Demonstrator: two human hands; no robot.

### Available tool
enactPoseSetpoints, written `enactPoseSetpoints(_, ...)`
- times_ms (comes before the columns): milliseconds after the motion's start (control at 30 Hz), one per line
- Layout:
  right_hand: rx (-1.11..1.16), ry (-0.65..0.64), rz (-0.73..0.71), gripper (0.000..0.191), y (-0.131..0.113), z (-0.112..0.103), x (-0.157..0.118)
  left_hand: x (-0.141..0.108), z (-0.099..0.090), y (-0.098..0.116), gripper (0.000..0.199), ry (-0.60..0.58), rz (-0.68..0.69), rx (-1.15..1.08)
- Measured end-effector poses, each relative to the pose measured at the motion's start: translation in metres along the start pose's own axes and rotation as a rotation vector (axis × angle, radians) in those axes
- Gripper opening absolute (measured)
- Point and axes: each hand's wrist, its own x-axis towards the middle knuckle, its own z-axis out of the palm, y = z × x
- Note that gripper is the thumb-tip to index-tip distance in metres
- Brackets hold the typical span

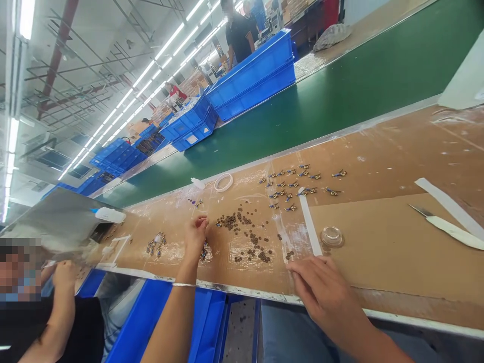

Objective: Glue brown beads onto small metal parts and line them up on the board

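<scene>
My left hand (196, 234) is raised over the brown work surface, thumb and fingertips pinched together; whatever they hold is hidden. Under and beside it lie small blue-and-gold pieces (204, 251), partly covered by the hand. My right hand (323, 285) rests low at the table's near edge, its fingers stretched out and apart. Its fingertips are beside a few small brown discs (290, 255). Between my hands spreads a loose pile of similar brown discs (230, 221). Farther back, several blue-and-gold pieces (291, 185) lie in loose rows.
A white tape ring (224, 182), a clear round dish (331, 236) and a white-handled knife (449, 228) lie on the table. Beyond runs a green conveyor belt (340, 85) with blue crates (253, 75) past it. A co-worker's hand (64, 275) is at left, near a white bottle (109, 215).
</scene>
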Motion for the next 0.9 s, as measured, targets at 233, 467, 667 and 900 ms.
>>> enactPoseSetpoints(233,0.021,0.001,0.026,0.025,0.000,0.001,0.000,-0.017,-0.002,0.036,0.042,0.012,0.021,-0.261)
enactPoseSetpoints(467,0.017,-0.030,0.035,0.024,0.000,0.003,-0.001,-0.106,0.023,0.131,0.025,-0.355,0.283,-0.380)
enactPoseSetpoints(667,-0.061,0.020,0.043,0.023,0.002,0.006,-0.001,-0.150,0.060,0.179,0.010,-0.536,0.309,-0.452)
enactPoseSetpoints(900,-0.058,0.004,0.077,0.015,0.004,0.008,-0.003,-0.149,0.076,0.191,0.011,-0.545,0.428,-0.324)
